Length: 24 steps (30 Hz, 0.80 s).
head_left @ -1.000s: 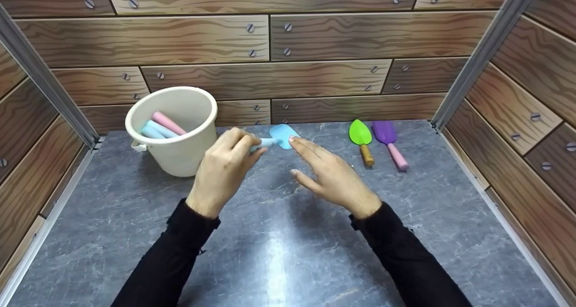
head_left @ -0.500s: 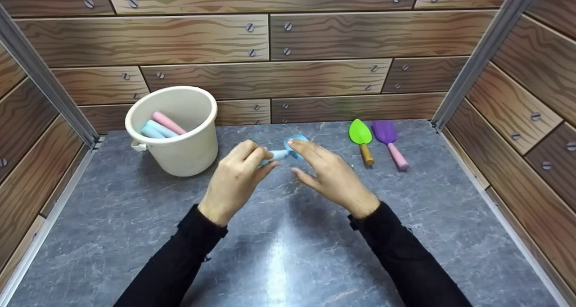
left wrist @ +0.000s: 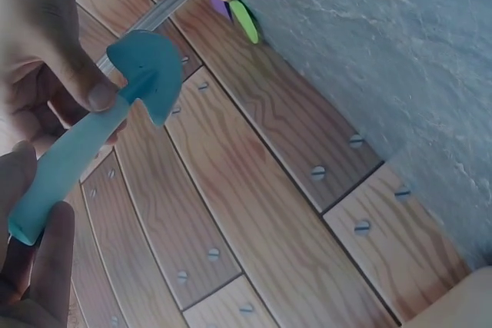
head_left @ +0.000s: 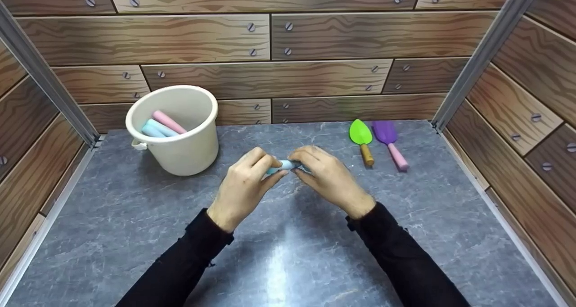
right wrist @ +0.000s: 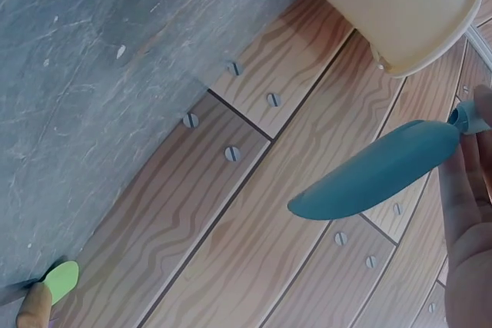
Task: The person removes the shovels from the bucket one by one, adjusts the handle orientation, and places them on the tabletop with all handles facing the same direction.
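My blue trowel (left wrist: 88, 144) looks like smooth, matt plastic, and the cream bucket (head_left: 186, 154) seems smooth plastic too. I see a glossy, marbled tabletop (head_left: 243, 271), wood-grain wall panels (head_left: 180, 39), dull metal posts (head_left: 487, 50) and my matt cloth sleeves (head_left: 180, 257).

Markings and lettering: none legible.
No text, label, brand, number or sign can be read in the head view or in either wrist view.
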Each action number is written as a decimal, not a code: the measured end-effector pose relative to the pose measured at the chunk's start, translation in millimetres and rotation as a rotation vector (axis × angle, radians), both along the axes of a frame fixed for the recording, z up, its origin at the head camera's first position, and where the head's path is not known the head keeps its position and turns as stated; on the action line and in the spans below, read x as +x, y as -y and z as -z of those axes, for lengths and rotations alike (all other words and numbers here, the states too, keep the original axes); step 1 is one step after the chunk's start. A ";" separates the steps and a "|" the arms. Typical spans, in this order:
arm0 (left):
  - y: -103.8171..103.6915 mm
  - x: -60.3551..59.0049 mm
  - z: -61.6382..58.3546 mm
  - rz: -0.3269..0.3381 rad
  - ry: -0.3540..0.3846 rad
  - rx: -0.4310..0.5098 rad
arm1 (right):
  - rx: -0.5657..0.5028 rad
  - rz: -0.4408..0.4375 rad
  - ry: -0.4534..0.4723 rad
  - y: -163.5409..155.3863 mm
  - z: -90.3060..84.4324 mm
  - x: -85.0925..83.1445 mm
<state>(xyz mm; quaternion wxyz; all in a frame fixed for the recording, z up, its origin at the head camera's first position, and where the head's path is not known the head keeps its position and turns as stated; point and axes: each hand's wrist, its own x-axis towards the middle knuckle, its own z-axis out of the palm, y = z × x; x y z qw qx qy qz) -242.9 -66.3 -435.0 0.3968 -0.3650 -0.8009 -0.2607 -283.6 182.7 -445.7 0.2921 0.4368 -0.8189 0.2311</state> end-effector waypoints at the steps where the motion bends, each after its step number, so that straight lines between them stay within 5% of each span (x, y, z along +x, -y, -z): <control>1: -0.3 0.1 0.2 0.002 0.004 0.002 | 0.001 -0.002 -0.008 0.2 0.8 -0.5; 24: -0.8 1.2 -1.2 0.042 0.142 -0.025 | 0.071 0.003 -0.078 -8.3 3.4 -7.5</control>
